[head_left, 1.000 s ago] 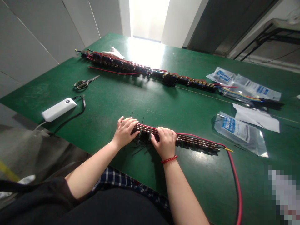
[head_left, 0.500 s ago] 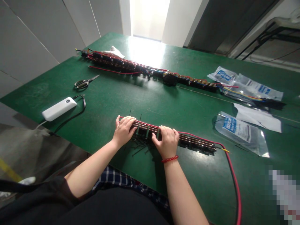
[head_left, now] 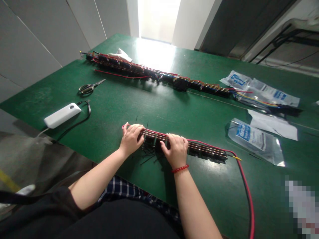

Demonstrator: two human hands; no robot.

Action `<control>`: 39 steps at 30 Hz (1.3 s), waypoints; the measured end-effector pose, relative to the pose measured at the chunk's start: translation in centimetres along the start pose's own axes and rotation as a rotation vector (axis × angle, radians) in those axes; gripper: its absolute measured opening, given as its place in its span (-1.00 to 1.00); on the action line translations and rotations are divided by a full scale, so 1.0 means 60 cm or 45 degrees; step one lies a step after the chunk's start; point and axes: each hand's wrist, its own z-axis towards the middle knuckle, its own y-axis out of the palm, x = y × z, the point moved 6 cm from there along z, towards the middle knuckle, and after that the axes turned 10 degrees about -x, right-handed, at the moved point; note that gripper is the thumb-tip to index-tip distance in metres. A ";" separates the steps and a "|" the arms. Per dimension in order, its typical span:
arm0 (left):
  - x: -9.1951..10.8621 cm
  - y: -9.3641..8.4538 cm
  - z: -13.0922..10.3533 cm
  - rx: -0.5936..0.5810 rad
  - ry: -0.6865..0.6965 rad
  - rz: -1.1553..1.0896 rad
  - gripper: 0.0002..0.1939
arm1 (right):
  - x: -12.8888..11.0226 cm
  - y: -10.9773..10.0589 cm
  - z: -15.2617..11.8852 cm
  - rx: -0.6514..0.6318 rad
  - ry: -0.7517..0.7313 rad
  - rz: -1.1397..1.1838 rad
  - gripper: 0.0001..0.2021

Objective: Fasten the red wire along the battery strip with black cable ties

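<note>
A long black wiring assembly with thin copper-coloured rods lies across the green table in front of me. My left hand is closed round its left end, thumb on the near side and fingers over the far side. Farther right, my right hand grips the same assembly near its middle. Along the far edge runs a red cable, which bends off the right end toward me. Two thin black cable ties stick up beside my left hand. Several loose black ties lie just below the assembly.
A second, longer wired assembly stretches across the back. At left are scissors and a white power bank with a black cable. Clear plastic bags and white paper lie at right on the green table.
The assembly has shifted slightly left and rolled a little between my hands, its right end moving left. Both hands keep their hold. The upright cable ties moved left with it.
</note>
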 end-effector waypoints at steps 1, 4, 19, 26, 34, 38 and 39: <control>0.003 0.000 0.000 -0.006 0.024 0.000 -0.68 | 0.000 0.001 0.000 -0.007 0.002 -0.001 -0.67; 0.007 -0.001 0.000 -0.024 0.053 -0.005 -0.66 | 0.000 0.004 0.001 -0.039 0.015 -0.038 -0.61; 0.002 0.001 0.001 -0.043 0.037 -0.037 -0.59 | 0.001 0.013 0.003 -0.086 0.033 -0.084 -0.61; 0.003 0.002 0.001 -0.048 0.024 -0.038 -0.59 | 0.001 0.008 0.001 -0.068 0.061 -0.068 -0.61; 0.003 0.002 0.001 -0.047 0.022 -0.045 -0.59 | 0.001 0.008 0.002 -0.070 0.060 -0.068 -0.61; 0.002 0.008 0.002 -0.087 0.026 -0.014 -0.58 | 0.003 0.009 0.002 -0.068 0.045 -0.051 -0.59; 0.002 0.009 0.002 -0.102 0.028 -0.001 -0.59 | 0.003 0.009 0.002 -0.066 0.041 -0.046 -0.59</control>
